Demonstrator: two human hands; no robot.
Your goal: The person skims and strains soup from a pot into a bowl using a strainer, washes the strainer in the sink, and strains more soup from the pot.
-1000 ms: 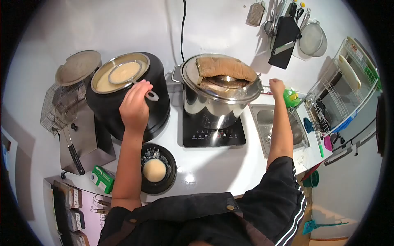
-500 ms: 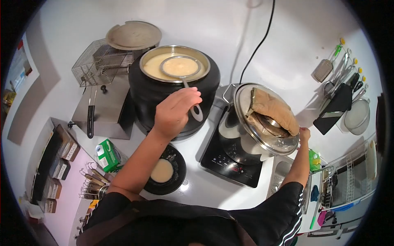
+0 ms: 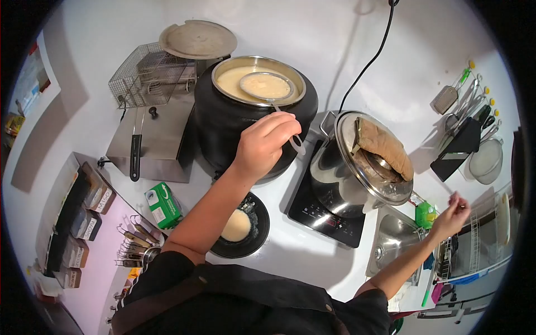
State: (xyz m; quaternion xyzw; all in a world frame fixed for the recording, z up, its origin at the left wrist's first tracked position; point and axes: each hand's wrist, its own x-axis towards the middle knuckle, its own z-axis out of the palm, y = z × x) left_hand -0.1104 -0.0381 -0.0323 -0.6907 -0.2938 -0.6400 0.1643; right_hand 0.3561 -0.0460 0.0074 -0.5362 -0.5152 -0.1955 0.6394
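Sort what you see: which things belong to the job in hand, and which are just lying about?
Likely in the job:
- utensil in the left hand
- black vessel of pale liquid
- black pan, probably

Apparently lying about:
- green box
- wire basket
- hanging grater

White counter (image 3: pixel 296 259) under 1 black cooktop (image 3: pixel 335 224), 1 black dish (image 3: pixel 260 231)

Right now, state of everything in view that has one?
Black pot: open, pale liquid inside
Round scoop: filled, held
Left hand: closed on scoop handle
Right hand: empty, fingers loosely bent
Steel pot: lidded
Brown cloth: on lid
Cooktop: power unclear
Black dish: pale contents
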